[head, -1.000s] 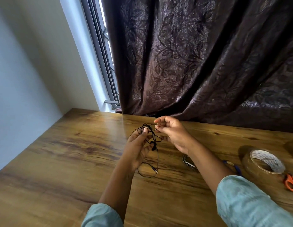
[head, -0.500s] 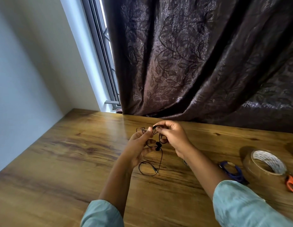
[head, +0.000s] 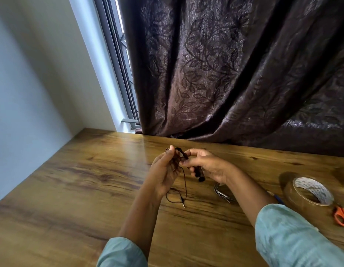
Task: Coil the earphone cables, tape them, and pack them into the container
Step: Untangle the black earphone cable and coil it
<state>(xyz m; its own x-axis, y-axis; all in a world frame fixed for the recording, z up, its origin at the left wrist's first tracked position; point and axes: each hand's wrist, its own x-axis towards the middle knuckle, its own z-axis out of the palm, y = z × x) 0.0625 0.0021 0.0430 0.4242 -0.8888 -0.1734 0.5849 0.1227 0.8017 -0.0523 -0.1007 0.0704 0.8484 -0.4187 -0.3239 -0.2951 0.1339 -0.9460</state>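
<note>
Both my hands are up a little above the wooden table [head: 71, 189], in the middle of the frame. My left hand [head: 163, 174] has its fingers curled round a small messy bunch of the black earphone cable [head: 179, 158], so it is holding the loops. My right hand [head: 207, 166] is just beside it, and its fingertips [head: 183, 161] pinch the same cable at the bunch. The two hands almost touch there. The little black earbuds [head: 200, 177] hang under my right hand. A thin bit of the cable drops down from my left hand, makes one loose loop on the table, and ends in the metal plug [head: 183, 203], which lies flat on the wood. A second cable [head: 221, 193], silvery and coiled, lies on the table under my right wrist. It is partly hidden by my arm. Further to the right of the frame sits the tape roll [head: 309, 191], lying flat with its hole facing up. Just past it, at the right edge, are the orange handles of the scissors [head: 341, 216]. A small blue thing [head: 279, 199] peeks out by my right sleeve [head: 292, 237], and I cannot tell what it is. A dark curtain [head: 225, 74] with a leaf pattern hangs behind the table and fills the upper right. A window frame [head: 117, 54] and a pale wall [head: 32, 74] are in the upper left.
</note>
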